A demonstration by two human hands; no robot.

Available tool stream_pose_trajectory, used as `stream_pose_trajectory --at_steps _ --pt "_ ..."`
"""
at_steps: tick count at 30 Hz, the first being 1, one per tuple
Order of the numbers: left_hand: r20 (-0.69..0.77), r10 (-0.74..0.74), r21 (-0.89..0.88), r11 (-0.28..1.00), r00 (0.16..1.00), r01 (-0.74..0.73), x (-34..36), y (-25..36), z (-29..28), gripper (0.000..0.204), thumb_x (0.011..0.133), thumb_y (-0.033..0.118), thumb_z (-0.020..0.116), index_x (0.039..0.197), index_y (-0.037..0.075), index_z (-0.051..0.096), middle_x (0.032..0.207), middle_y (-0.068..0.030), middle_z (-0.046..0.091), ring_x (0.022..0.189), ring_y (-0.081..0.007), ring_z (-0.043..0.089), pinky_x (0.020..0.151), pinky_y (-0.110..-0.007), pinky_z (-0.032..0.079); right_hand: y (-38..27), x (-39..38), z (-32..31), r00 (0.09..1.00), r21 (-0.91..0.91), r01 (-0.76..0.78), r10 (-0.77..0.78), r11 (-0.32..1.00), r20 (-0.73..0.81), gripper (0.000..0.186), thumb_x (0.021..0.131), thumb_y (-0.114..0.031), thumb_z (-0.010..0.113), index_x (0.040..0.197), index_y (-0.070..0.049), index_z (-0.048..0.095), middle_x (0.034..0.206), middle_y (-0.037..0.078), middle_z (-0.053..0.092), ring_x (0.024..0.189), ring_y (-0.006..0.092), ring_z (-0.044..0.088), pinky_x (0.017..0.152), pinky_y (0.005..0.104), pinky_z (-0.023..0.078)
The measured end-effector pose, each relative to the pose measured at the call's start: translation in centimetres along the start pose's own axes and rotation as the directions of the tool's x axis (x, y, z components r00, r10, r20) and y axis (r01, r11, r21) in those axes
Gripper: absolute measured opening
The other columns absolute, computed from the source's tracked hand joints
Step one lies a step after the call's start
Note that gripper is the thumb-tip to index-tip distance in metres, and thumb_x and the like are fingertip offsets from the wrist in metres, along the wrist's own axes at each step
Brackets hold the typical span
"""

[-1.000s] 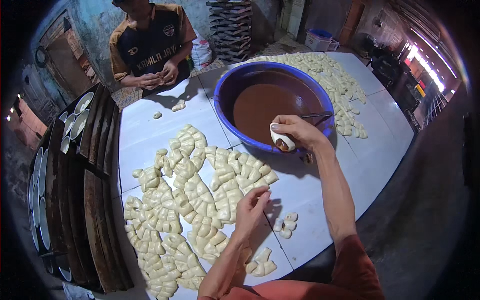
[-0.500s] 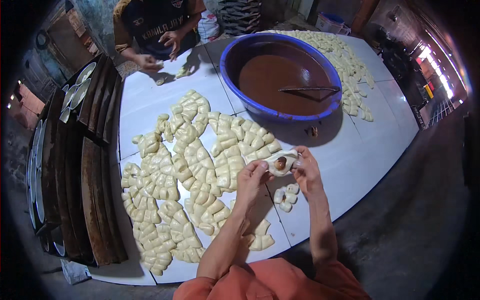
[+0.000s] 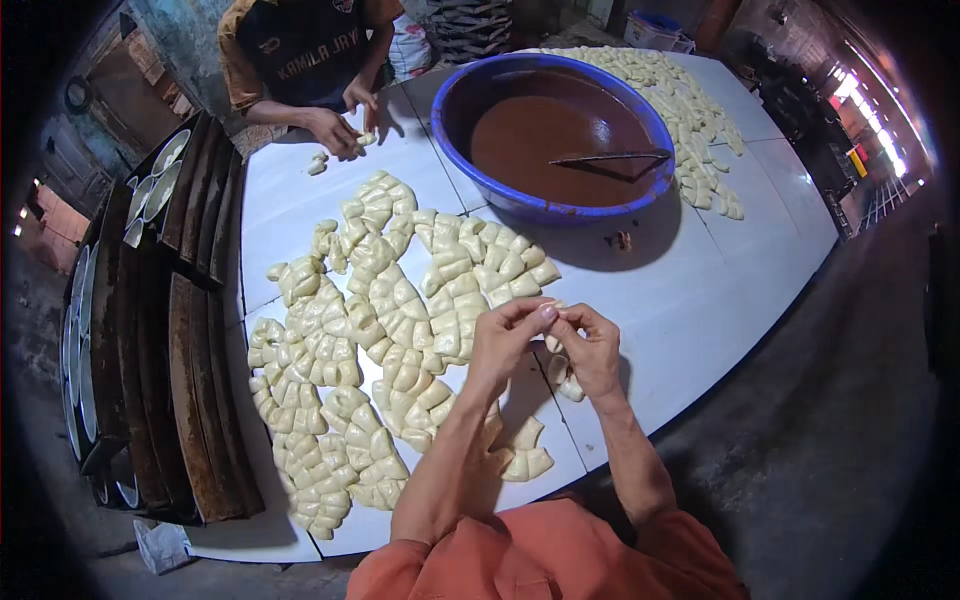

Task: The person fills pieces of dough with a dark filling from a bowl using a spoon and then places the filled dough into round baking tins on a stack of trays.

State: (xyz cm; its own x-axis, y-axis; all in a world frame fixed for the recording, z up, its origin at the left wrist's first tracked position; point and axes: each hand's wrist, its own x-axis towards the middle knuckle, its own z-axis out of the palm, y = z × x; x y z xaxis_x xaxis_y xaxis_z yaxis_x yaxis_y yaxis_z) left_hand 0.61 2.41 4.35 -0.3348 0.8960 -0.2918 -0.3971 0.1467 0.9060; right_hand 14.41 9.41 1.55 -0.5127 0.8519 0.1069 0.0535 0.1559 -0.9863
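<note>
My left hand [image 3: 505, 340] and my right hand [image 3: 590, 350] meet over the white tiled table [image 3: 755, 250], their fingers pinching a small piece of pale dough [image 3: 550, 335], mostly hidden by them. Just beyond and below them a few small pale filled pieces [image 3: 568, 383] lie on the tiles. To the left spread several clusters of cut dough pieces [image 3: 380, 300]. Farther back stands a blue basin [image 3: 450, 150] of brown filling [image 3: 530, 130], with a dark flat tool [image 3: 605, 160] resting in it.
A co-worker [image 3: 300, 60] stands across the table, both hands on small dough bits [image 3: 362, 138]. Dark tray racks with round pale tins [image 3: 160, 190] are stacked at the left. More dough [image 3: 705, 120] lies at the back right, and a brown smear [image 3: 620, 240] beside the basin.
My right hand came from the basin with filling in the dough to meet my left; the dough, earlier opened out, is now pinched up between my fingers. The co-worker's hands moved over the table.
</note>
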Motion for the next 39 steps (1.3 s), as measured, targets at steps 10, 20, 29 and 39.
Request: stream_pose_trajectory --at_steps 10,20,29,39 --pt "0.156 0.045 -0.104 0.994 0.987 -0.029 -1.1 -1.1 0.2 0.026 0.089 0.019 0.072 0.11 0.004 0.068 0.096 -0.0059 0.07 0.089 -0.0128 0.066 0.069 -0.028 0.056 0.9 -1.7 -2.4 0.947 -0.053 0.314 -0.309 0.948 0.085 0.029 0.085 -0.003 0.072 0.113 -0.002 0.064 0.116 0.011 0.059 0.096 0.0158 0.061 0.08 0.0293 0.052" --pt "0.264 -0.016 -0.098 0.994 0.964 0.043 -1.9 -2.9 1.9 0.026 0.095 0.013 0.062 0.117 -0.001 0.065 0.103 -0.0063 0.067 0.082 -0.0105 0.065 0.072 -0.024 0.056 1.1 -2.5 -2.3 0.846 -0.439 0.406 -0.511 0.801 -0.15 0.017 0.085 -0.007 0.072 0.099 -0.004 0.062 0.081 0.009 0.063 0.066 0.0234 0.064 0.058 0.0327 0.051" --pt "0.299 -0.065 -0.014 0.997 0.952 0.072 -1.7 -4.6 2.5 0.033 0.099 0.024 0.057 0.116 -0.005 0.063 0.095 -0.0105 0.07 0.077 -0.0121 0.068 0.067 -0.023 0.054 -2.7 -5.9 -6.2 0.978 -0.38 0.206 -0.186 0.902 0.088 0.029 0.085 -0.003 0.07 0.113 -0.002 0.065 0.11 0.012 0.065 0.094 0.0193 0.066 0.079 0.0294 0.055" --pt "0.023 -0.027 0.664 0.748 0.999 0.005 -1.6 -6.4 0.4 0.034 0.098 0.023 0.052 0.123 0.002 0.062 0.106 -0.0152 0.07 0.093 -0.0195 0.068 0.082 -0.031 0.051 2.9 -5.7 -12.0 0.914 -0.213 -0.344 0.378 0.914 0.147 0.044 0.087 -0.007 0.067 0.127 -0.002 0.05 0.097 0.009 0.064 0.089 0.0131 0.064 0.081 0.0275 0.052"
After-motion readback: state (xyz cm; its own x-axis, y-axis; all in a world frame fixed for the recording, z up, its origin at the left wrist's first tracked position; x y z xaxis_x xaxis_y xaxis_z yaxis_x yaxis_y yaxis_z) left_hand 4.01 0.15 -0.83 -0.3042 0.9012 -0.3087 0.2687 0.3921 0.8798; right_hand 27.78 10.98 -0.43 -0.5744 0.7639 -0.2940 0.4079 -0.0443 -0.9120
